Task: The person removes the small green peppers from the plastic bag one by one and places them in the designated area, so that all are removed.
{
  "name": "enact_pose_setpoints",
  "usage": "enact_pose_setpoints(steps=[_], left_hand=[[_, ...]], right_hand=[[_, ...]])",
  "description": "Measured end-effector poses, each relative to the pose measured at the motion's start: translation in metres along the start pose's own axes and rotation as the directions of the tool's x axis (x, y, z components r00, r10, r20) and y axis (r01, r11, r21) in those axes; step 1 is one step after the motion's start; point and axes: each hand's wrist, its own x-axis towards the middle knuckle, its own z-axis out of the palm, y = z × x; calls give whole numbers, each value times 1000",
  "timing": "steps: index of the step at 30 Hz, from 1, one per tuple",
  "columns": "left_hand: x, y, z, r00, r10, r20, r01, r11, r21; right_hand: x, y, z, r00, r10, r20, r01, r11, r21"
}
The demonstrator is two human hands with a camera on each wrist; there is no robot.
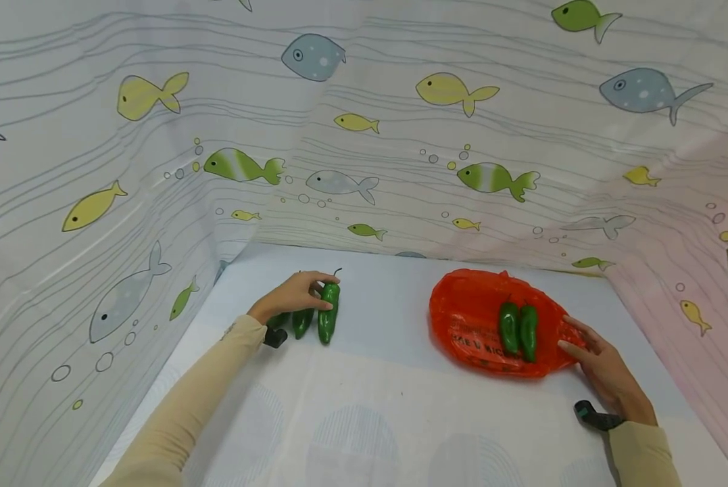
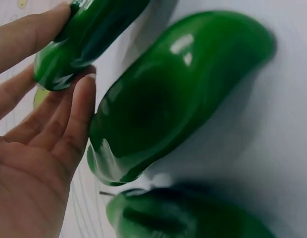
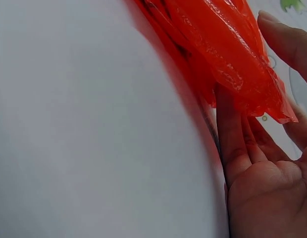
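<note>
My left hand [image 1: 293, 295] pinches a glossy green pepper [image 1: 328, 318] near its stem end, between thumb and fingers. In the left wrist view that pepper [image 2: 89, 37] is at the top left, its far end cut off. Whether it touches the table cannot be told. Two more green peppers lie beside it: one [image 1: 303, 323] next to the held one, another [image 2: 188, 218] partly hidden by the hand in the head view. On the right, a red plastic bag [image 1: 467, 297] lies flat with two green peppers [image 1: 509, 328] on it. My right hand [image 1: 603, 365] touches the bag's right end, fingers extended under its edge.
A white table [image 1: 364, 379] with pale round patterns spreads in front. A fish-printed sheet [image 1: 394, 162] rises behind and on both sides. Dark wrist cameras [image 1: 595, 416] are strapped to both wrists.
</note>
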Motion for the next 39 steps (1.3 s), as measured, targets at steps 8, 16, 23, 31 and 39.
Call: enact_pose_setpoints(steps=[8, 16, 23, 31, 39], left_hand=[[0, -3, -6, 1000, 21, 18, -23, 994, 110], [4, -3, -10, 998, 15, 69, -22, 994, 111], [4, -7, -13, 997, -77, 15, 73, 977, 202], [2, -12, -16, 994, -105, 34, 93, 964, 251], [3, -6, -21, 988, -109, 113, 77, 963, 260]], right_hand=[[1, 1, -1, 1000, 11, -10, -11, 1000, 11], [0, -1, 1, 999, 30, -11, -30, 999, 30], [0, -4, 2, 999, 36, -24, -35, 998, 44], [-1, -4, 1, 1000, 21, -10, -20, 997, 79], [-1, -4, 2, 999, 26, -22, -23, 995, 99]])
